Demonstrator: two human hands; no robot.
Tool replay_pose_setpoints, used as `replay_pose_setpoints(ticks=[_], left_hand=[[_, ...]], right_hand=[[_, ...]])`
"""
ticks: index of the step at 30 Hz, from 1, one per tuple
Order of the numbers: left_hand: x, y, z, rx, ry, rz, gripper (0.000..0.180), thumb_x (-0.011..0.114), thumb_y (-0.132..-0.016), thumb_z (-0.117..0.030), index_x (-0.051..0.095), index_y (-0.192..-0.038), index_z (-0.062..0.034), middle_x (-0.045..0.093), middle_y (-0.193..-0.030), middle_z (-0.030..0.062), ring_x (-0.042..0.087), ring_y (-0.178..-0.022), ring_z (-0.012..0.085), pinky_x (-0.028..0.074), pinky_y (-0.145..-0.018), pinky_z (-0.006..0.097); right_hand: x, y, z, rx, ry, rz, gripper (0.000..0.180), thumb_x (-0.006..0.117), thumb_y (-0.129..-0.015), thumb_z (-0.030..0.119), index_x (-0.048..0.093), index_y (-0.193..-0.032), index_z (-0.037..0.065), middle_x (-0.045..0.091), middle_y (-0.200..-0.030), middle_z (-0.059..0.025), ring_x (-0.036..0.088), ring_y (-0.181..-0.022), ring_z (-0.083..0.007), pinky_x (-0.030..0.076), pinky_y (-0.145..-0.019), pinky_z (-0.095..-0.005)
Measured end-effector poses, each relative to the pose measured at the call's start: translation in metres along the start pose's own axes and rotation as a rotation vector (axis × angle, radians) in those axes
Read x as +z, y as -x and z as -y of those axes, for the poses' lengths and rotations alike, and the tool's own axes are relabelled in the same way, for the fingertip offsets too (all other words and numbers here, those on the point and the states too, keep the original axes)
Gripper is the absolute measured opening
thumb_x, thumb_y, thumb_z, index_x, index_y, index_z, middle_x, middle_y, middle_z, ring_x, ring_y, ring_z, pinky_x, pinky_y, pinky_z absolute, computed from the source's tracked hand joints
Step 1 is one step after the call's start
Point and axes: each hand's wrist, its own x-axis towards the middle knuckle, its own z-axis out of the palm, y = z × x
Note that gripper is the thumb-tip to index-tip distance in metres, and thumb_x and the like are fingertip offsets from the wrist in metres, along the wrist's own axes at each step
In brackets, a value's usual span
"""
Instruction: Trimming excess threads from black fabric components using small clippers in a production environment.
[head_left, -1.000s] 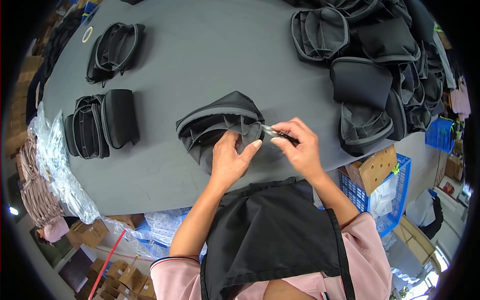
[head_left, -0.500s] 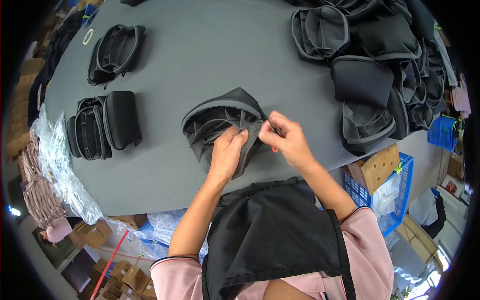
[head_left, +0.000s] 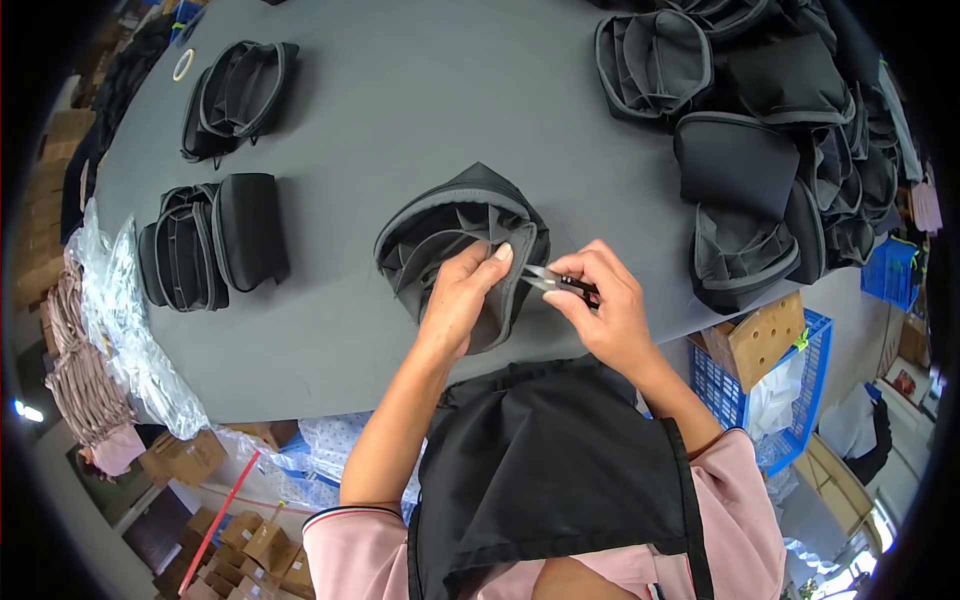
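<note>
A dark grey fabric pouch (head_left: 415, 230) with inner dividers lies on the table in front of me, its mouth facing up. My left hand (head_left: 462, 300) pinches the pouch's right rim, thumb on the edge and fingers reaching inside. To the right of that rim, my right hand (head_left: 607, 303) is closed on small black thread snips (head_left: 567, 284). The metal blades point left and end at the pouch's zipper edge; whether they touch it I cannot tell.
Many similar pouches pile up at the table's right (head_left: 735, 165). Further pouches (head_left: 245, 235) stand at the left, near a tape ring (head_left: 183, 65). Clear plastic bags (head_left: 150, 340) hang over the left edge. Below the right edge sits a blue crate (head_left: 800, 400) with a cardboard box (head_left: 755, 340).
My right hand has drawn slightly right and down from the pouch's rim, and the blades of the snips now show. The left hand keeps its pinch on the rim.
</note>
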Motion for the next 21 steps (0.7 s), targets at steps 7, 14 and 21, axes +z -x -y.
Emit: replay_pose_setpoints(ticks=[7, 14, 21], left_hand=[[0.009, 0.002, -0.006, -0.026, -0.064, 0.028, 0.036, 0.059, -0.087, -0.036, 0.052, -0.072, -0.0036, 0.041, -0.066, -0.0037, 0.032, -0.063, 0.0068, 0.028, -0.056, 0.024], [-0.002, 0.001, 0.0, -0.024, -0.156, 0.036, 0.037, 0.058, -0.088, -0.039, 0.057, -0.08, -0.0022, 0.044, -0.067, -0.003, 0.035, -0.065, 0.0066, 0.029, -0.056, 0.024], [0.0, 0.055, -0.024, 0.296, -0.633, -0.035, 0.054, 0.07, -0.077, -0.019, 0.048, -0.121, 0.0007, 0.054, -0.091, 0.0112, 0.055, -0.079, 0.0196, 0.047, -0.071, 0.031]], right_hand=[[-0.009, 0.001, 0.015, -0.32, 0.442, 0.031, 0.02, 0.071, -0.07, 0.013, 0.063, -0.086, 0.007, 0.054, -0.074, -0.0047, 0.054, -0.056, -0.0222, 0.043, -0.052, -0.0302], [-0.01, 0.003, 0.011, -0.313, 0.349, 0.003, 0.02, 0.07, -0.07, 0.009, 0.064, -0.088, 0.007, 0.049, -0.072, -0.0041, 0.05, -0.055, -0.0203, 0.041, -0.054, -0.0283], [0.022, -0.034, -0.029, 0.048, -0.318, 0.172, 0.013, 0.065, -0.075, 0.003, 0.064, -0.088, 0.001, 0.046, -0.076, -0.0031, 0.046, -0.064, -0.0111, 0.039, -0.059, -0.025]])
